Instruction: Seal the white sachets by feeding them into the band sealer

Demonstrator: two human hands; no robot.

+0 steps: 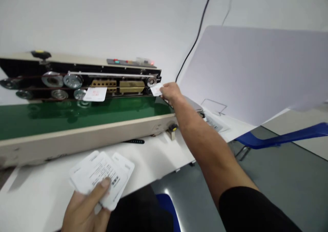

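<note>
Fanned out in my left hand (88,208) are several flat white packets (99,174) with rounded corners and black print, my thumb pressing on top. My right hand (171,91) reaches far forward and pinches one white packet (156,89) at the right end of a band sealer (132,74). That packet's far edge is beside the end roller (151,81). Another white packet with red print (95,94) hangs from the sealer's bands, further left, over the green conveyor belt (123,107).
The sealer stands on a white table (151,157) against the wall. A dark strap (134,141) lies by its base. At right are a large white panel (256,68), a clear printed bag (214,122) and a blue chair (282,138). A black cable (196,39) hangs behind.
</note>
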